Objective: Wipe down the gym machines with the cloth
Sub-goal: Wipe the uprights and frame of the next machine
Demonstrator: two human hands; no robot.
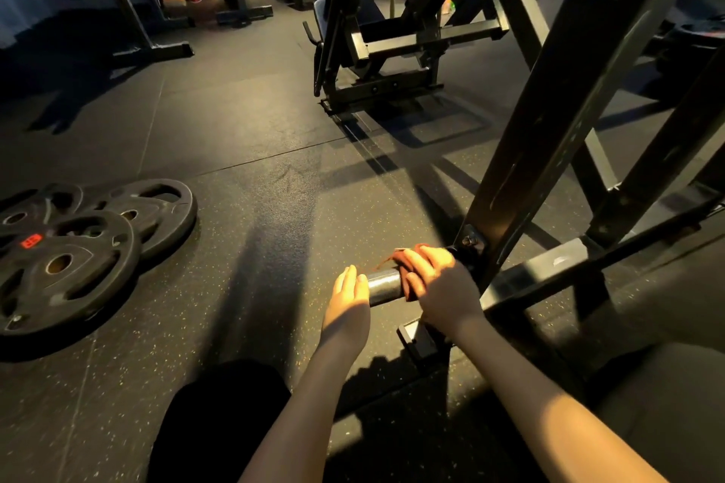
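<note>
- The red cloth (394,261) lay wrapped over a chrome peg (385,287) low on the black gym machine (557,122), at the end where the peg met the frame.
- The right hand (435,284) gripped the cloth, its fingers (421,257) curled over the top of the peg and the thumb folded under, so most of the cloth sat beneath the palm. A corner stuck out past the fingertips toward the free end of the peg.
- The left hand (349,298) was at the peg's free end, fingers straight and held together, holding nothing. Bare chrome showed between it and the cloth.
- Counted: one cloth, one peg, two hands.
- Three black weight plates (62,271) lay overlapping on the rubber floor (255,169), well to the left of the hands.
- A second black machine (392,47) stood farther back.
</note>
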